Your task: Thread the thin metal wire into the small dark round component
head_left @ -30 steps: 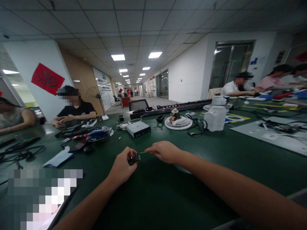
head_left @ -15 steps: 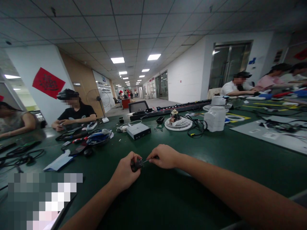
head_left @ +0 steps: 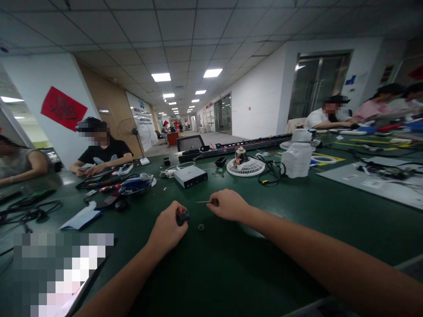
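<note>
Fingers of left hand (head_left: 168,225) clenched on small dark part (head_left: 183,217); right hand (head_left: 229,204) pinching thin tool (head_left: 203,202), tip apart from part. Small round piece (head_left: 201,227) on desk (head_left: 231,273) near left fingers. Seemingly tool-work step; contact would call for steady aim.

My left hand (head_left: 167,226) hides some of the dark part (head_left: 184,216), my right hand (head_left: 228,205) covers part of the thin tool (head_left: 202,201), and the round piece (head_left: 201,227) between them is too small for me to identify.
</note>
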Motion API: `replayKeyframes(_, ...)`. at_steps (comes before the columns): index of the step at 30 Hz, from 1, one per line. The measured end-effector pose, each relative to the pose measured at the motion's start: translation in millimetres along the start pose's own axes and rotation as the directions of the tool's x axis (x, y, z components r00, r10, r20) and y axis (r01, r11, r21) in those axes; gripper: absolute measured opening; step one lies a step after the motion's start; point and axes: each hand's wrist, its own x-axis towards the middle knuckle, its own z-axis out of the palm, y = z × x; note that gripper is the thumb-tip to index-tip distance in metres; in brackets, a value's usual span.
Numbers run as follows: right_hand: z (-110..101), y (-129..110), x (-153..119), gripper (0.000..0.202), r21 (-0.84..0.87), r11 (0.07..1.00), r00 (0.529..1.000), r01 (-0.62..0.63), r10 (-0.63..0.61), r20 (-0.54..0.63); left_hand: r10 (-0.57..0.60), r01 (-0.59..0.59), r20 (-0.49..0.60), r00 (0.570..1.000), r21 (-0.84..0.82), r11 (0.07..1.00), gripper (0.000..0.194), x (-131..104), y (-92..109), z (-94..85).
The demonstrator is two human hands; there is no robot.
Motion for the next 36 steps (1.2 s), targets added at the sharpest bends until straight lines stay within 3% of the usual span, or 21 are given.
replayKeyframes(4,7.8,-11.0,-2.6,0.043,0.274,0.962,0.985,0.009,-0.055,0.162,-0.087,0.086,0.013,0.996,0.039,0.996,0.017,1.8,-3.8,-2.7)
replayKeyframes(6,14.6,-17.7,-4.5,0.049,0.324,0.946,0.972,0.022,-0.096,0.213,-0.114,0.114,0.010,0.993,0.051,0.992,0.018,2.5,-3.3,-4.0)
replayKeyframes(9,21.5,-21.5,-5.1,0.039,0.344,0.939,0.965,0.025,-0.113,0.238,-0.127,0.126,0.007,0.992,0.049,0.991,0.020,3.0,-1.8,-5.3)
replayKeyframes(14,17.5,-10.0,0.1,0.019,0.470,0.882,0.987,-0.040,-0.039,0.157,-0.088,0.092,0.044,0.995,-0.101,0.991,0.015,1.5,-2.2,-3.7)
replayKeyframes(19,17.5,-3.8,6.2,0.019,0.693,0.721,0.998,-0.012,-0.031,0.051,0.050,-0.016,0.101,0.994,-0.316,0.948,0.019,-2.7,4.8,-2.1)
replayKeyframes(24,25.7,-8.9,5.7,0.018,0.801,0.598,0.992,-0.030,-0.081,0.098,0.112,-0.074,0.095,0.989,-0.336,0.939,0.017,-7.3,16.4,-3.2)
replayKeyframes(32,28.0,-2.7,6.9,0.020,0.794,0.608,0.997,0.002,-0.057,0.042,0.145,-0.112,0.046,0.988,-0.429,0.896,0.018,-10.0,18.6,-0.8)
replayKeyframes(36,26.1,2.0,6.4,0.021,0.745,0.663,0.986,0.066,-0.157,0.053,0.155,-0.115,0.055,0.986,-0.445,0.888,0.023,-11.4,20.8,-1.7)
